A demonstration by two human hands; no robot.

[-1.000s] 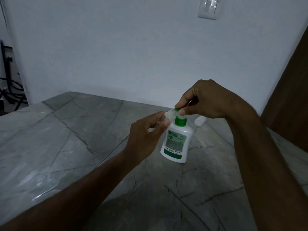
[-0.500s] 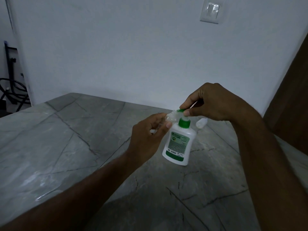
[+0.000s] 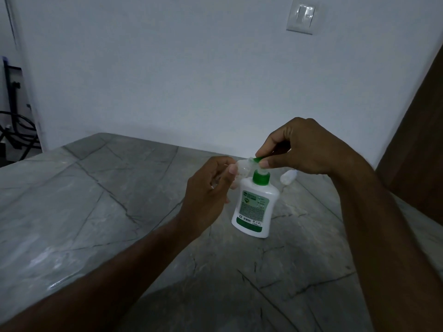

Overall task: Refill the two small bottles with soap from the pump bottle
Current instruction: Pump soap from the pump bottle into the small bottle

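A white pump bottle [image 3: 255, 207] with a green collar and label stands upright on the grey marble table [image 3: 96, 212]. My right hand [image 3: 302, 147] pinches its green pump head from above. My left hand [image 3: 208, 195] holds a small clear bottle [image 3: 243, 170] tilted, its mouth up against the pump's nozzle. A second small clear bottle [image 3: 288, 177] lies on its side on the table just behind the pump bottle, partly hidden under my right hand.
A white wall with a light switch [image 3: 302, 17] rises behind the table. A brown wooden panel [image 3: 417, 144] stands at the right. Black cables and a frame [image 3: 14, 125] sit off the table's far left edge.
Both hands and the bottles keep the same hold. The view has shifted slightly, so everything sits a little lower and further right in the frame.
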